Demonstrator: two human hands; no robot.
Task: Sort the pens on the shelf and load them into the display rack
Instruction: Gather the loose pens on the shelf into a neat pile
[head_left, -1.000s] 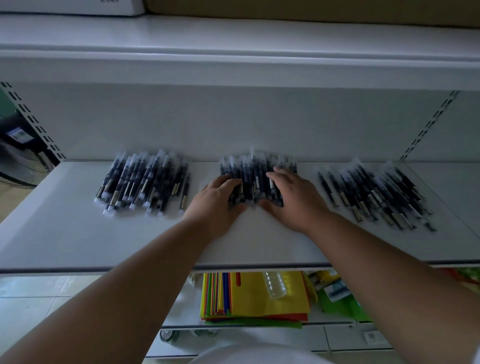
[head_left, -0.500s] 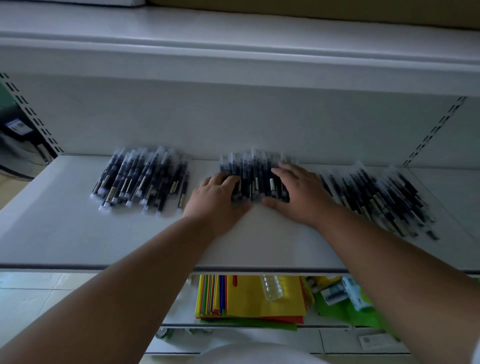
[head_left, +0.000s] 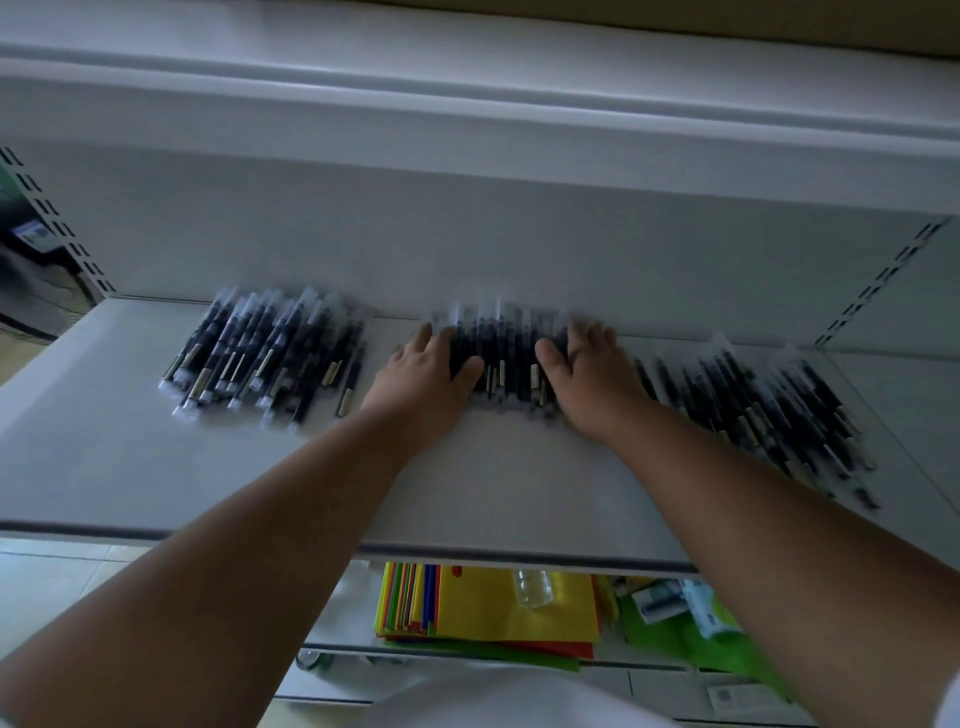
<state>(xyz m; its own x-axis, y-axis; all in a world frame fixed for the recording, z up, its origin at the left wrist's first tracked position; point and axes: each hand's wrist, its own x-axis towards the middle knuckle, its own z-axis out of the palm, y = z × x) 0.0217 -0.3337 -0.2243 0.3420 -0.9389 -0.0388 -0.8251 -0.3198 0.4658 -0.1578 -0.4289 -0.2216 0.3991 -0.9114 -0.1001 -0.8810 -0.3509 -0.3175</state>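
Three heaps of dark pens in clear wrappers lie on the white shelf. The middle heap sits between my hands. My left hand lies flat against its left side, thumb over the near ends of the pens. My right hand lies flat against its right side, thumb on the pens, fingers stretched toward the back wall. Both hands press the heap with straight fingers. A left heap and a right heap lie untouched. The frame is blurred by motion. No display rack is in view.
The shelf's back wall stands just behind the pens, and an upper shelf overhangs. Below the front edge, a lower shelf holds coloured folders, a clear bottle and green packets.
Both hands have slid apart and farther back along the sides of the middle heap, which has shifted toward the back wall. The view has tilted and come closer.
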